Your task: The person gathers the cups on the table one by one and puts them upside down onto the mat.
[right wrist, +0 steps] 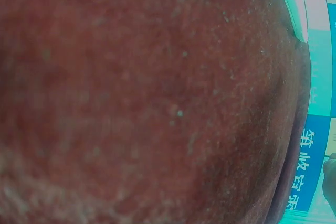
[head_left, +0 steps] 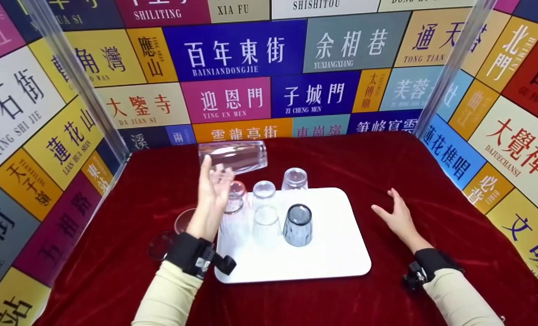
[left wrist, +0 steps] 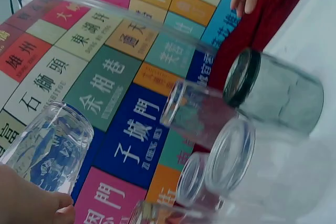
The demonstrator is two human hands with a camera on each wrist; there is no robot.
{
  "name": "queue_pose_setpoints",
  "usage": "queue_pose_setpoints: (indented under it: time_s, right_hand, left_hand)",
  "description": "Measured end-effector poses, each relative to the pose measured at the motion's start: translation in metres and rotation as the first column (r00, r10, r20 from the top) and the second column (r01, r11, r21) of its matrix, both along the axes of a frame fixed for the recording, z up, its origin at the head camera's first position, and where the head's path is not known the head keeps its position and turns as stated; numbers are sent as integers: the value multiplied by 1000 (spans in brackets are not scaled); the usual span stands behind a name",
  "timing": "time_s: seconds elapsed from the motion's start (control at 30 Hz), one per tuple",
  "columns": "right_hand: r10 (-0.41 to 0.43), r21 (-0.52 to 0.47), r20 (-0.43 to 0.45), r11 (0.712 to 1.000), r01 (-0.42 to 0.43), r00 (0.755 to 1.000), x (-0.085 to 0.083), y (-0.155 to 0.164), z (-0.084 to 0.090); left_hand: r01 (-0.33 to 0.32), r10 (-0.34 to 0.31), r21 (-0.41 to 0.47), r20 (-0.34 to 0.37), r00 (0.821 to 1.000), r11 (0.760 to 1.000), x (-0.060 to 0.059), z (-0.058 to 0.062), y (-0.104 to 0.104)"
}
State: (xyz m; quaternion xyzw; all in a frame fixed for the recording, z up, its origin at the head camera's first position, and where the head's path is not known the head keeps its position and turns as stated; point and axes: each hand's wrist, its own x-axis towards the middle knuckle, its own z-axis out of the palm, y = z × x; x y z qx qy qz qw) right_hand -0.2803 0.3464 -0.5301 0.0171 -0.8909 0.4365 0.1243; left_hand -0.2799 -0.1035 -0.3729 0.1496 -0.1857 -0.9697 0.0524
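My left hand [head_left: 212,194] grips a clear drinking glass [head_left: 235,156], tipped on its side in the air behind the tray. In the left wrist view the same glass [left wrist: 50,145] stands out from the fingers at lower left. On the white tray [head_left: 332,258] sit a grey tinted glass [head_left: 298,226] and a clear glass [head_left: 266,222]. Behind them are another clear glass [head_left: 264,192], a reddish-rimmed one [head_left: 236,199] and one at the tray's back edge [head_left: 294,178]. To the tray's right, my right hand [head_left: 400,219] hovers over the cloth with fingers spread, holding nothing.
A dark red cloth [head_left: 409,172] covers the table. Left of the tray, partly behind my left forearm, stand a clear glass [head_left: 183,222] and a dark glass [head_left: 161,244]. Panels with colourful signs [head_left: 237,50] enclose the back and sides.
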Motion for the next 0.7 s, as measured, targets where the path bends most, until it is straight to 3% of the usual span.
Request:
queue_pose_setpoints:
  time_s: [0.23,0.43,0.57,0.7]
  right_hand:
    - [25,-8,3,1000,-25,1000,-4,-7,8]
    - [89,-47,-148,994,-97,985,-18,-42,50]
    - [215,-44,-242,972,-232,946,-25,-87,86]
    - [391,-124,-263,893,-433,882,-25,-130,109]
  left_hand:
    - [140,-141,-15,-34,989,990,2,-8,12]
    - [171,-170,41,-26,985,984,3,-13,19]
    - [167,-166,22,-24,986,986,4,-14,29]
    - [184,-183,17,-57,982,983,8,-15,42]
